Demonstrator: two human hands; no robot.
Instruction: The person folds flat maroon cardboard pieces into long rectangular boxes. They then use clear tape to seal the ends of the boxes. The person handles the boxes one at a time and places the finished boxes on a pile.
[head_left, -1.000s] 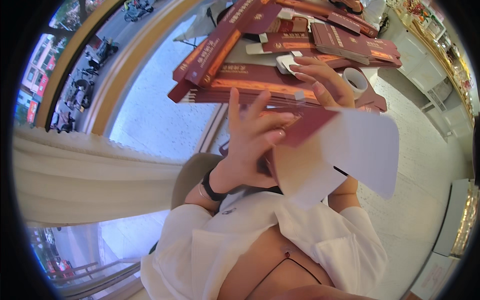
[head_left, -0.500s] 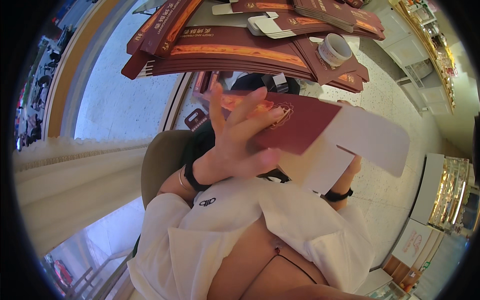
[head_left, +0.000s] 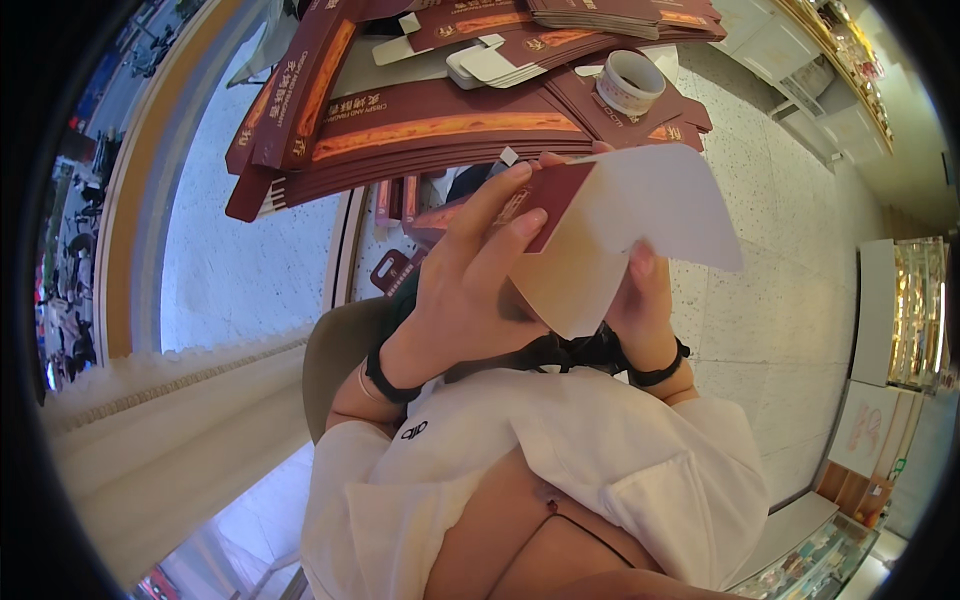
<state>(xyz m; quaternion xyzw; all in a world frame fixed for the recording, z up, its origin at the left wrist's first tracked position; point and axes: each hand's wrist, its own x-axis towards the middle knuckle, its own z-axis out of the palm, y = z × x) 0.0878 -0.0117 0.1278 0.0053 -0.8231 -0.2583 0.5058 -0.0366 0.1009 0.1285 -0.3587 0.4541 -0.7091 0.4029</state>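
The maroon-and-white folded cardboard carton (head_left: 562, 203) is held up in front of the chest, nearer the body than the flat stack of maroon printed cartons (head_left: 440, 140) and the white ring-shaped roll of tape (head_left: 628, 86) resting on it. The left hand (head_left: 462, 265) curls part-way round the carton's left side, two digits laid on the maroon face; its remaining digits are hidden, so their grip cannot be told. The right hand (head_left: 642, 305) sets one digit at the notch between the broad, rounded white flap (head_left: 685, 200) and the pale inner panel; how its other fingers close is unclear behind the board. To handle these flaps well, the left hand should steady the walls lightly, since a hard squeeze could crush the thin board. The right is best kept close to the crease, easing the flap along its scored line, as pushing at the far edge could bow it.
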